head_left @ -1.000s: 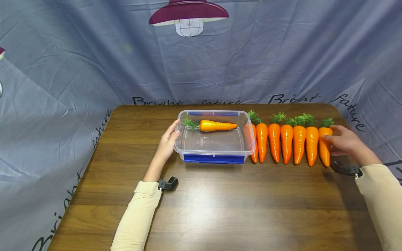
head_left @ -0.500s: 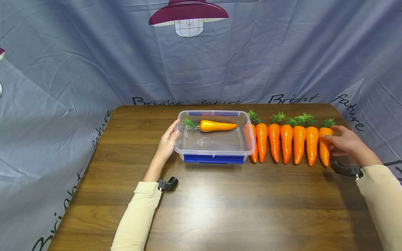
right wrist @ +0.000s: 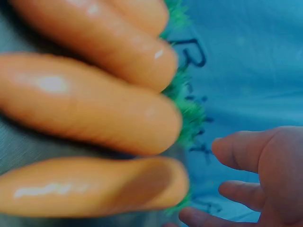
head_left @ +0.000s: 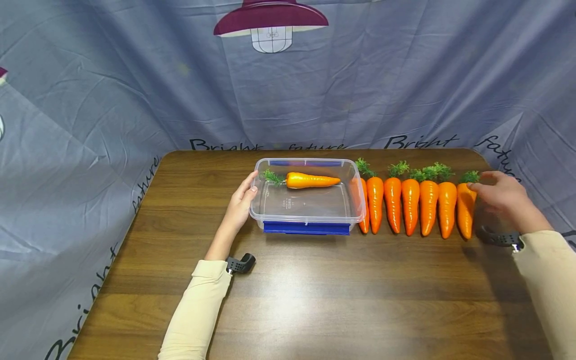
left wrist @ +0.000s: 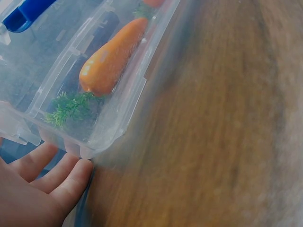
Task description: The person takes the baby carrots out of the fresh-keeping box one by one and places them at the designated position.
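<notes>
A clear plastic food container [head_left: 306, 219] with blue clips stands on the table, and one carrot [head_left: 310, 180] with a green top lies inside it. My left hand [head_left: 237, 207] rests on the container's left end, its nearly straight fingers touching the outer wall in the left wrist view. To the right, several carrots [head_left: 429, 207] lie side by side, leafy tops away from me. My right hand [head_left: 506, 197] is beside the top of the rightmost carrot [head_left: 465, 212]. In the right wrist view its spread fingers stand apart from that carrot and hold nothing.
The brown wooden table [head_left: 288, 300] carries everything. A grey-blue cloth with printed lettering [head_left: 288, 100] hangs behind it and at the sides. The leftmost carrots [head_left: 363, 215] lie right against the container's right end, partly seen through its wall.
My right hand has let go of the rightmost carrot and moved slightly up and right of it. The left hand and the container have not moved.
</notes>
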`<state>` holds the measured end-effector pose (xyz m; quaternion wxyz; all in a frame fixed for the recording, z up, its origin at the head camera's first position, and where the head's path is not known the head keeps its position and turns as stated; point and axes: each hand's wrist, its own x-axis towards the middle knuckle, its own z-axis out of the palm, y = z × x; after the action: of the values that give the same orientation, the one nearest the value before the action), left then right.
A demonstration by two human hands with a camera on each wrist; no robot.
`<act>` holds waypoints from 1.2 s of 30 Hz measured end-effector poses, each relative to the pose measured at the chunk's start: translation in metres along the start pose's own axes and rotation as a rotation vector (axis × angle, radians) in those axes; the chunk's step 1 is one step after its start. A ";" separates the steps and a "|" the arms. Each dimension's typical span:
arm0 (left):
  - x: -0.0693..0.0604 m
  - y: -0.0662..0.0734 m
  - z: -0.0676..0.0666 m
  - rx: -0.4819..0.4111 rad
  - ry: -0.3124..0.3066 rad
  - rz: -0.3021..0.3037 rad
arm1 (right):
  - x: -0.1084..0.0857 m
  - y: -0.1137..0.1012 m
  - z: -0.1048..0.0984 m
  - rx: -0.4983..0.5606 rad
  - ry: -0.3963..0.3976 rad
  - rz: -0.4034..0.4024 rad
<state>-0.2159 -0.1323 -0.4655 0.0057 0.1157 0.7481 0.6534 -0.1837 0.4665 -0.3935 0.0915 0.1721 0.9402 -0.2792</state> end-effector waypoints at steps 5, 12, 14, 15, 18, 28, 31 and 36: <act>0.000 0.001 0.000 0.010 0.001 0.004 | -0.005 -0.032 -0.009 -0.069 0.048 -0.091; 0.000 0.002 -0.001 0.013 -0.001 -0.003 | -0.009 -0.099 -0.003 -0.086 0.011 -0.197; 0.000 0.002 -0.001 0.016 -0.003 -0.007 | -0.009 -0.119 0.001 -0.099 -0.011 -0.229; 0.000 0.002 -0.001 0.016 -0.005 -0.008 | -0.009 -0.129 0.003 -0.102 -0.026 -0.250; 0.000 0.001 -0.001 0.009 -0.008 -0.006 | -0.011 -0.157 0.011 -0.120 -0.053 -0.316; 0.000 0.001 0.000 0.005 -0.002 -0.012 | -0.022 -0.237 0.050 -0.123 -0.153 -0.521; -0.001 0.002 0.000 0.000 0.002 -0.009 | -0.024 -0.255 0.064 -0.109 -0.176 -0.573; 0.000 0.000 0.001 0.000 0.006 -0.005 | -0.026 -0.277 0.089 -0.083 -0.234 -0.638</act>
<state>-0.2156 -0.1316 -0.4652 0.0051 0.1121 0.7485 0.6536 -0.2570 0.1923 -0.3238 0.1137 -0.1677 0.9405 -0.2730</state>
